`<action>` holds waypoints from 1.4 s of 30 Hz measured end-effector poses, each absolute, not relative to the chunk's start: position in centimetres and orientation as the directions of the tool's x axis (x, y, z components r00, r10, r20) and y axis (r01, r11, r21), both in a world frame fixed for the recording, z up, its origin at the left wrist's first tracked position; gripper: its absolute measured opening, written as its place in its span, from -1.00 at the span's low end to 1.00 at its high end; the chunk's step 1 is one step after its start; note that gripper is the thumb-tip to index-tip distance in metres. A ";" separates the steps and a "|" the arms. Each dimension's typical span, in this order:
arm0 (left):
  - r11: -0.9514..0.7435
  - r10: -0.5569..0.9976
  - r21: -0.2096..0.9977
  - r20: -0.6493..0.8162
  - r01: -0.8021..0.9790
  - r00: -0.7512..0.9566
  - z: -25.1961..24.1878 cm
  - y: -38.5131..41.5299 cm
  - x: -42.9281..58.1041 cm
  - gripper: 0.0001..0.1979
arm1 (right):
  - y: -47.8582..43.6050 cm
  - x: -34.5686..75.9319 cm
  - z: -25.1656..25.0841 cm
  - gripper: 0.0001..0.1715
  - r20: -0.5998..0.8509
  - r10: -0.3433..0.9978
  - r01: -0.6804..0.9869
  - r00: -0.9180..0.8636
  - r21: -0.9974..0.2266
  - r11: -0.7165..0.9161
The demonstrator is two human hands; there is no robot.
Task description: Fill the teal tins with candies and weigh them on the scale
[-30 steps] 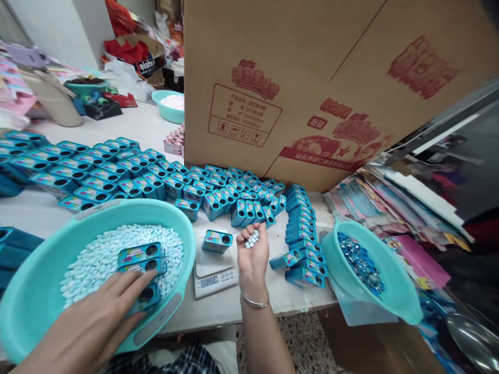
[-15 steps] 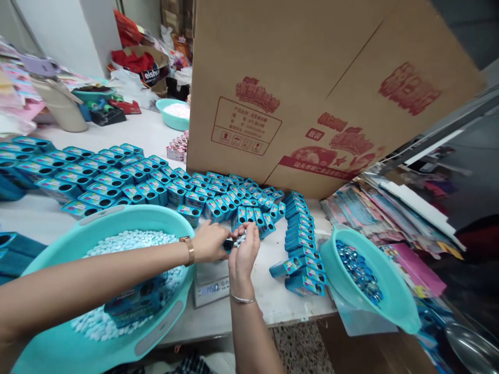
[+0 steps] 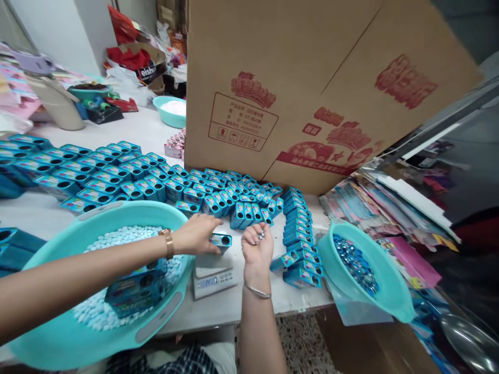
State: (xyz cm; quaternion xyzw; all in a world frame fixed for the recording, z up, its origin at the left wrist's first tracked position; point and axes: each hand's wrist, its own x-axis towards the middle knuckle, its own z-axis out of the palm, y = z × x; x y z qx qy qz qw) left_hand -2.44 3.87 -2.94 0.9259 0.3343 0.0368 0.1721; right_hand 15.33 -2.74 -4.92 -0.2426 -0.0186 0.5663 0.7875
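A big brown box (image 3: 312,88) stands at the back of the white table (image 3: 148,130). In front sits a wide blue bowl (image 3: 50,332) full of white candies (image 3: 117,244). The left hand (image 3: 197,235) grips a little blue tin (image 3: 220,241) above the small scale (image 3: 214,275). The right hand (image 3: 256,248), just beside it, is cupped around a few candies.

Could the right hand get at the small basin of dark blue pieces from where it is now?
Probably yes. The right hand hovers cupped beside the scale, and the small basin sits open-topped to its right; only low blue tins lie between them.
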 end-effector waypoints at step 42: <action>-0.726 0.633 0.285 -0.080 0.626 0.770 -5.0 3.4 -0.8 -0.55 | -1.3 12.0 -5.5 -0.73 -0.254 0.841 -0.772 0.478 -0.578 0.264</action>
